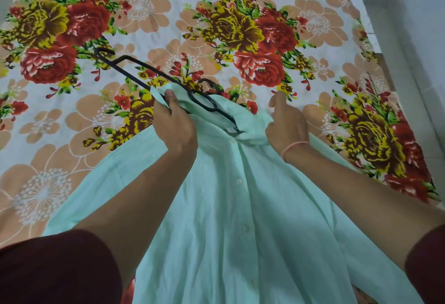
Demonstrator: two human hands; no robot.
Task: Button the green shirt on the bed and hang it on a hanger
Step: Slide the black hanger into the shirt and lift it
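Observation:
A pale green shirt (pixel 240 219) lies buttoned on the bed, collar away from me, its white buttons in a row down the front. A black hanger (pixel 144 70) pokes out of the neck opening to the upper left, one end still inside the collar. My left hand (pixel 174 123) grips the hanger's bar together with the shirt's left shoulder cloth. My right hand (pixel 286 123) pinches the cloth at the collar's right side; a pink band circles that wrist.
The bed (pixel 168 15) is covered with a white sheet printed with big red, yellow and peach flowers. Its right edge (pixel 375 46) runs beside a grey tiled floor (pixel 419 39). Dark red sleeves show at the bottom corners.

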